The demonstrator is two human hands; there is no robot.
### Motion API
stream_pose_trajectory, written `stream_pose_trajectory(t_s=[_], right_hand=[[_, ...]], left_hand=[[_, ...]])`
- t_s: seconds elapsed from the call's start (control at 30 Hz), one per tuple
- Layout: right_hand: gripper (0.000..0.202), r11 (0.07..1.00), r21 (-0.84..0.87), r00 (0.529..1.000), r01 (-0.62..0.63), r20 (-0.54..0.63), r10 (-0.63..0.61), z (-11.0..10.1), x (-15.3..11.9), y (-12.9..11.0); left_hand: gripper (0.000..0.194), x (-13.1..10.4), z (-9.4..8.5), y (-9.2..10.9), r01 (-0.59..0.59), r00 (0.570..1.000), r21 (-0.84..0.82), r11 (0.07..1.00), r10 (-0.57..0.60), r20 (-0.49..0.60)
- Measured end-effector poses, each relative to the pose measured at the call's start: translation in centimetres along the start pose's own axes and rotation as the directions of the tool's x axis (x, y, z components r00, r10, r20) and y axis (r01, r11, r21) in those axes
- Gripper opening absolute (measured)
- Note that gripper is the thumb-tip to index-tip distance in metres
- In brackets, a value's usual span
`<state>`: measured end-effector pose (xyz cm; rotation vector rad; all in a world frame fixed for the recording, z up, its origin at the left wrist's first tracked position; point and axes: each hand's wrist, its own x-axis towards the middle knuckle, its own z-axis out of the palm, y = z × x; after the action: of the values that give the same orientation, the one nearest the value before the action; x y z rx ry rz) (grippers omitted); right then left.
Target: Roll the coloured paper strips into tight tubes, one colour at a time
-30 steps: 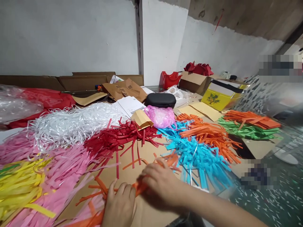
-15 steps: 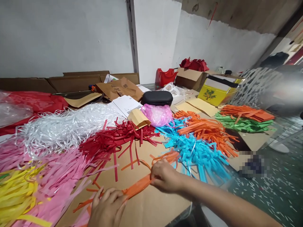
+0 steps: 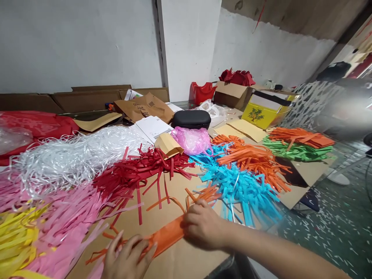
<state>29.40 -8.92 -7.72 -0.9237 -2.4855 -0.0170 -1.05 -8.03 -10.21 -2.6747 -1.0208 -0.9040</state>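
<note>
A band of orange fringed material [image 3: 166, 237] stretches across the cardboard between my hands, its loose strips sticking out past both ends. My right hand [image 3: 203, 225] is closed on the band's far right end, fingers curled over it. At the near left end, my left hand [image 3: 129, 256] grips the band, with its thumb along the edge and its fingers somewhat apart. Part of the band is hidden under each hand. Dark red fringe [image 3: 130, 170] lies just beyond the band, and blue fringe [image 3: 241, 186] lies right of my right hand.
Pink fringe [image 3: 64, 221], yellow fringe [image 3: 17, 236] and a white stringy bundle [image 3: 78, 155] lie on the left. Farther back are a black case [image 3: 192, 119], a pink plastic bag [image 3: 192, 140] and a yellow box [image 3: 266, 110]. Orange fringe [image 3: 302, 137] rests on green fringe [image 3: 299, 150] at right.
The orange band now shows a broader, flatter face between my hands. My left hand has shifted slightly left and down, its fingers more spread. My right hand keeps hold of the far end.
</note>
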Motion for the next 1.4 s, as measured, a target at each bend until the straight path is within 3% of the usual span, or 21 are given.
stream_pose_trajectory(t_s=[0.13,0.3,0.5,0.77,0.87,0.93,1.03,1.13,1.2,1.4], right_hand=[[0.008,0.996,-0.009,0.994,0.093,0.057,-0.092,-0.1,-0.2,-0.7],[0.009,1.0,-0.001,0.998,0.027,0.06,-0.027,-0.1,-0.1,-1.3],[0.009,1.0,0.021,1.0,0.021,0.012,-0.021,0.2,0.0,-1.4],[0.012,0.997,0.068,0.999,-0.035,-0.002,0.035,0.7,-0.3,-1.2],[0.013,0.993,0.086,0.997,-0.077,0.015,0.076,0.7,-0.5,-1.0],[0.008,0.98,0.139,0.989,-0.145,0.06,0.138,0.5,-0.4,-1.0],[0.005,0.939,0.141,0.943,-0.313,0.165,0.289,0.3,0.3,-1.0],[0.008,0.895,0.061,0.885,-0.441,0.193,0.423,0.6,1.5,-1.0],[0.008,0.881,0.044,0.872,-0.471,0.178,0.457,1.0,2.1,-0.8],[0.006,0.866,0.077,0.865,-0.494,0.143,0.481,2.2,2.4,-0.2]], left_hand=[[0.047,-0.6,-0.3,0.3,-0.067,0.998,0.062,0.996,0.066,0.021],[0.041,0.2,-0.6,1.5,0.029,0.999,0.061,0.998,-0.031,0.024],[0.046,1.1,-0.1,2.8,-0.024,0.998,0.035,0.999,0.022,0.066],[0.041,0.4,0.9,2.9,-0.004,0.996,0.039,0.999,0.001,0.087],[0.041,0.9,0.4,2.6,0.048,0.998,-0.04,0.998,-0.047,0.029],[0.034,1.3,-0.4,2.1,0.062,0.995,-0.081,0.995,-0.055,0.082],[0.019,2.1,-1.3,1.4,0.104,0.964,-0.056,0.993,-0.087,0.251],[0.026,3.2,-1.4,1.4,0.28,0.87,0.062,0.958,-0.281,0.404],[0.034,4.1,-1.2,1.7,0.324,0.807,0.134,0.936,-0.348,0.477],[0.035,5.7,-0.8,1.7,0.291,0.782,0.165,0.942,-0.334,0.527]])
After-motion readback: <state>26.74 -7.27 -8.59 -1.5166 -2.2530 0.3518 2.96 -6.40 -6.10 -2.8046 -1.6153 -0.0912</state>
